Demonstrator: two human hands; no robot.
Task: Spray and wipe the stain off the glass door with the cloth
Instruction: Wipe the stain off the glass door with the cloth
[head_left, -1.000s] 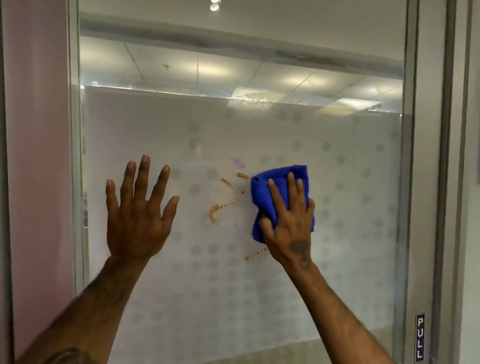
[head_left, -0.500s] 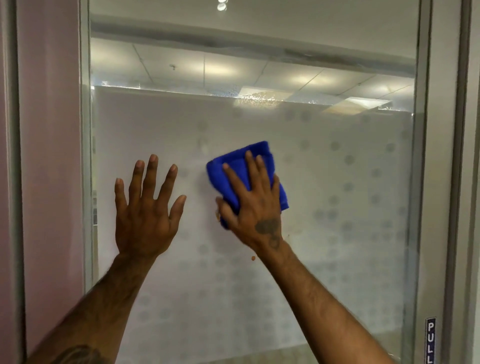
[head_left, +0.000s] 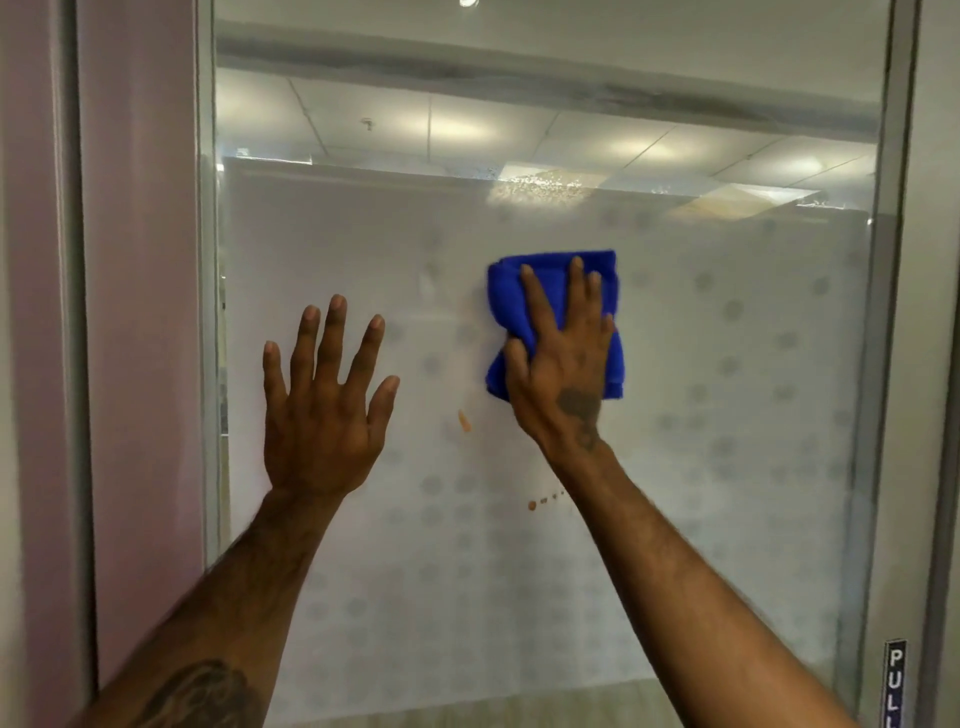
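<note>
The glass door (head_left: 727, 415) has a frosted, dotted film over its lower part. My right hand (head_left: 563, 374) presses a folded blue cloth (head_left: 519, 291) flat against the glass, fingers spread over it. My left hand (head_left: 324, 410) rests flat on the glass to the left, fingers apart, holding nothing. A small orange smear (head_left: 464, 421) sits between the two hands. A short row of orange drops (head_left: 543, 501) lies lower, beside my right forearm. No spray bottle is in view.
A metal door frame (head_left: 893, 364) runs down the right side and carries a black PULL label (head_left: 894, 680). A pinkish wall panel (head_left: 140, 312) stands left of the glass. Ceiling lights show through the clear upper glass.
My right hand swept the cloth left across the orange stain, then back right and slightly up. Most of the stain is gone; a small smear and drops are left. My left hand stayed flat.
</note>
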